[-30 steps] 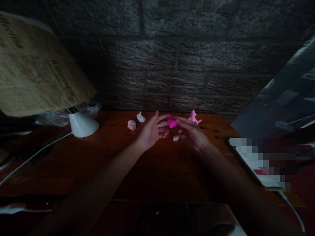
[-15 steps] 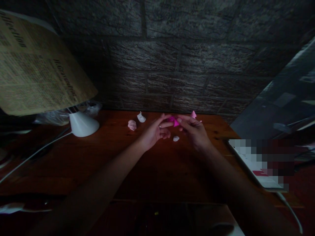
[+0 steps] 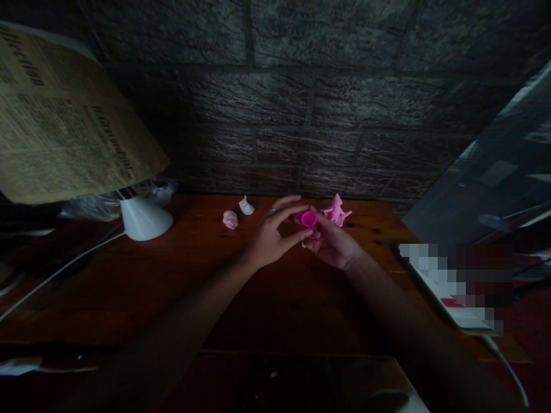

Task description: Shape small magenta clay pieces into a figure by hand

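Between my two hands is a small magenta modelling clay piece (image 3: 309,219), its round face with a raised rim turned toward me. My left hand (image 3: 278,234) comes at it from the left, thumb and fingertips closed on its edge. From the other side my right hand (image 3: 331,244) grips it with the fingers. A white clay lump (image 3: 304,244) is mostly hidden by the right hand's fingers. Just behind that hand stands a light pink clay figure (image 3: 338,211) with a pointed top and side arms.
Left of my hands lie a pale pink clay lump (image 3: 230,219) and a white clay piece (image 3: 247,205) with a thin tip. A lamp with a white base (image 3: 144,219) and newsprint shade (image 3: 73,120) stands at left. The wooden table (image 3: 275,310) meets a dark brick wall (image 3: 301,103).
The magenta piece has been turned so its round, rimmed face shows. My left hand has rolled over, bringing its thumb to the piece. The pink figure shows more fully again.
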{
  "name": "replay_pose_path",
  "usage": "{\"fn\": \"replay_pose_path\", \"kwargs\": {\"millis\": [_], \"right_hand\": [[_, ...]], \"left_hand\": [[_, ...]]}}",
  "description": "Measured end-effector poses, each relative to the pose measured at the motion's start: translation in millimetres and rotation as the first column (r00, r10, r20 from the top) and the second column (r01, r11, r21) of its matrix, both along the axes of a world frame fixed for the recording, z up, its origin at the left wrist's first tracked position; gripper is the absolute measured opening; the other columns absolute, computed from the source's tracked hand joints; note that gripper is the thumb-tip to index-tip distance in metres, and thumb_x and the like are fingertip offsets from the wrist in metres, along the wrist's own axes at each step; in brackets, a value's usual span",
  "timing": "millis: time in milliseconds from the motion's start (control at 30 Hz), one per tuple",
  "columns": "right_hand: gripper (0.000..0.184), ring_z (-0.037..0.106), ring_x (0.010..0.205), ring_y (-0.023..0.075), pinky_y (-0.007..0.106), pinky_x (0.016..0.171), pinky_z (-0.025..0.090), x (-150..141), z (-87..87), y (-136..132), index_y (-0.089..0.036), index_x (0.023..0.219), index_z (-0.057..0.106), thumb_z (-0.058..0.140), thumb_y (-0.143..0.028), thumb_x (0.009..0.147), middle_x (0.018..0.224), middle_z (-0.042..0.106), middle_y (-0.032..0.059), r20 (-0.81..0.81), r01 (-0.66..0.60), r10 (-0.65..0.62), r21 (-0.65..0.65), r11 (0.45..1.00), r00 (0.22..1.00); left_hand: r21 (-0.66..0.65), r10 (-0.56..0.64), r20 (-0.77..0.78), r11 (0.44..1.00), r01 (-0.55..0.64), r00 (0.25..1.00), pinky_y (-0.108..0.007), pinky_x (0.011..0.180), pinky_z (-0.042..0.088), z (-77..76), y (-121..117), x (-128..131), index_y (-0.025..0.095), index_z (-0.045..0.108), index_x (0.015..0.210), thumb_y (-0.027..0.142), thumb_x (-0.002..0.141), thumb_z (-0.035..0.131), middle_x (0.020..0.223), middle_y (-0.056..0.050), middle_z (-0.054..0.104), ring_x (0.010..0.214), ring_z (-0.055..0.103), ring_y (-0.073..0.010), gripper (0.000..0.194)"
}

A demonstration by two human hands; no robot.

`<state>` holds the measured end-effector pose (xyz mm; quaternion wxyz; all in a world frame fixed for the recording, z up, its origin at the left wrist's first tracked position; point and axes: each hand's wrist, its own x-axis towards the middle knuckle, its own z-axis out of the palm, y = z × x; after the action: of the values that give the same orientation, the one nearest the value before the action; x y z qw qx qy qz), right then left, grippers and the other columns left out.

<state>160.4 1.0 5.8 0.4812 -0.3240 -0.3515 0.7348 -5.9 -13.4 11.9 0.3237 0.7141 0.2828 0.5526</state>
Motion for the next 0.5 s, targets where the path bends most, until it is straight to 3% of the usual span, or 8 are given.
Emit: {"fn": "replay_pose_path", "kwargs": {"millis": [100,200,300,367,433,500], "right_hand": [[0.029,0.035,0.044,0.0016,0.016,0.042,0.032,-1,-4.3,0,-0.023,0.082,0.072,0.088,-0.044,0.069,0.079,0.073,-0.0034,0.005,-0.025,0.025,0.003,1.000,1.000],[0.031,0.037,0.045,0.0035,0.019,0.044,0.033,2,-7.1,1,-0.022,0.082,0.071,0.085,-0.048,0.071,0.071,0.068,-0.0031,0.142,-0.004,-0.001,0.034,0.999,0.990],[0.036,0.047,0.049,0.0074,0.022,0.046,0.037,9,-3.6,3,-0.020,0.079,0.072,0.077,-0.056,0.077,0.068,0.067,0.0001,0.394,0.073,-0.136,0.170,0.983,0.909],[0.037,0.055,0.057,0.0107,0.024,0.049,0.042,14,1.0,4,-0.021,0.081,0.073,0.072,-0.058,0.080,0.080,0.072,0.0040,0.495,0.082,-0.235,0.310,0.947,0.836],[0.032,0.063,0.070,0.0147,0.026,0.057,0.048,19,4.1,5,-0.022,0.088,0.075,0.074,-0.053,0.079,0.093,0.075,0.0056,0.538,0.010,-0.272,0.440,0.898,0.798],[0.033,0.065,0.074,0.0162,0.030,0.066,0.053,23,3.3,5,-0.021,0.097,0.075,0.077,-0.047,0.076,0.096,0.075,0.0055,0.628,-0.152,-0.213,0.476,0.866,0.749]], "left_hand": [[0.061,-0.006,-0.047,0.998,0.009,0.999,-0.048,0.113,0.038,-3.9,4,-2,0.025,0.074,0.110,0.024,0.085,0.075,0.137,-0.011,0.060,0.133,0.052,-0.0263,0.025],[0.111,-0.014,-0.049,0.994,0.019,0.999,-0.047,0.107,0.047,-10.9,11,-3,0.023,0.074,0.108,0.024,0.083,0.077,0.131,-0.011,0.066,0.124,0.060,-0.0252,0.025],[0.027,-0.029,0.001,0.999,0.029,1.000,-0.039,0.094,0.057,-16.8,15,-2,0.020,0.072,0.111,0.025,0.084,0.076,0.121,-0.010,0.072,0.110,0.069,-0.0221,0.027],[-0.060,-0.032,0.052,0.998,0.035,0.998,-0.036,0.090,0.059,-18.6,18,-2,0.019,0.071,0.112,0.027,0.085,0.074,0.115,-0.009,0.075,0.103,0.071,-0.0203,0.029],[-0.128,-0.032,0.098,0.991,0.044,0.995,-0.037,0.093,0.059,-18.6,20,-3,0.019,0.071,0.111,0.027,0.083,0.075,0.114,-0.009,0.076,0.104,0.072,-0.0203,0.029],[-0.193,-0.032,0.144,0.979,0.060,0.989,-0.038,0.096,0.058,-17.7,21,-4,0.018,0.071,0.110,0.027,0.081,0.077,0.115,-0.009,0.076,0.107,0.072,-0.0214,0.031]]}}
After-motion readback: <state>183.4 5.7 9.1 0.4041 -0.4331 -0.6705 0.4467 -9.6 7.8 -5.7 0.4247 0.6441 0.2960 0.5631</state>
